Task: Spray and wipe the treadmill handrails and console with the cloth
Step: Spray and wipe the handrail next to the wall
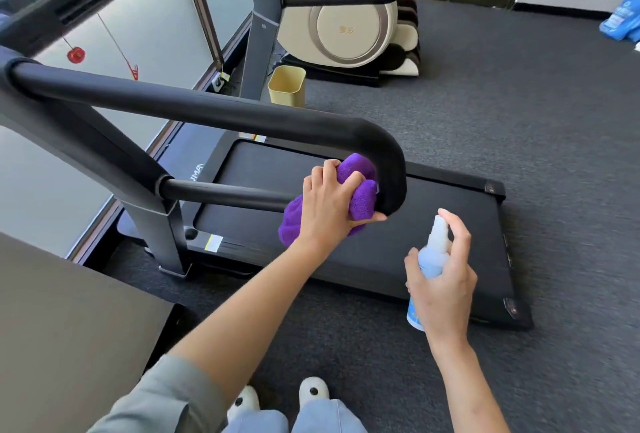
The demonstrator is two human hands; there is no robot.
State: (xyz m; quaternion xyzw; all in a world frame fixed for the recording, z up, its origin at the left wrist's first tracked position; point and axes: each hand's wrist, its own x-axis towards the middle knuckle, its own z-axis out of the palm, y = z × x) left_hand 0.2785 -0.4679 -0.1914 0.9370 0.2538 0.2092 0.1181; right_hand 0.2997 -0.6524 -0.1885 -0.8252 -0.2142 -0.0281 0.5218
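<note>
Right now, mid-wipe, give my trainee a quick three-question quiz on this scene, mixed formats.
1. True or false: the left hand presses the purple cloth against the curved end of the handrail.
2. What does the right hand hold? A) a sponge B) a spray bottle C) a brush
3. Fill in: the yellow bin stands on the ____ beside the treadmill's upright.

Key: 1 true; 2 B; 3 carpet.
</note>
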